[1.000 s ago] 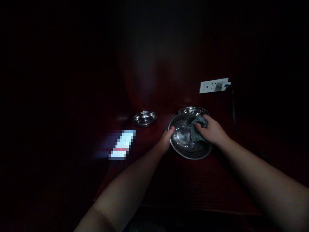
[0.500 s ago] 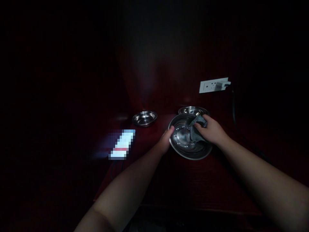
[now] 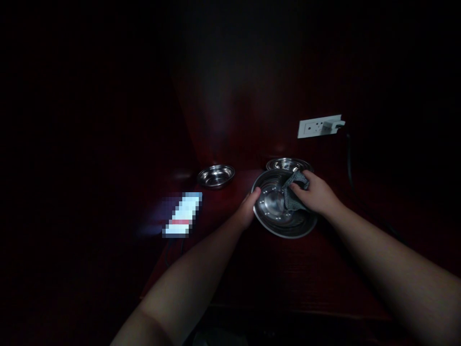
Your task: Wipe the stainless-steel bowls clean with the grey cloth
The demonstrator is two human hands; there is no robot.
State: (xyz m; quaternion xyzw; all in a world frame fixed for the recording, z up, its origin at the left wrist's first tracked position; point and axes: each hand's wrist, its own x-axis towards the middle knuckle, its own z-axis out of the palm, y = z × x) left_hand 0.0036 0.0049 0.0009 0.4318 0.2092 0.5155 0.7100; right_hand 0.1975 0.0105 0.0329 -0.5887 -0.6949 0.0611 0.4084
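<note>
A shiny steel bowl (image 3: 271, 201) is tilted with its open side toward me. My left hand (image 3: 249, 206) grips its left rim, thumb on the inner edge and the other fingers hidden behind. In my right hand (image 3: 315, 192) a grey patterned cloth (image 3: 294, 194) is pinched and bunched, its lower part lying against the bowl's inside on the right. Just behind, partly covered by the bowl and my right hand, a second steel bowl (image 3: 286, 164) shows its rim. A smaller steel bowl (image 3: 216, 177) stands upright to the left, touched by neither hand.
All this is on a dark red table (image 3: 273, 274). A lit, blurred-out screen (image 3: 183, 215) lies at its left edge, with a cable below. On the red back wall a white socket plate (image 3: 309, 128) carries a plug, whose black cord (image 3: 349, 158) hangs down at the right.
Almost nothing differs. Both hands keep their hold on the bowl and cloth, and the view has shifted very slightly.
</note>
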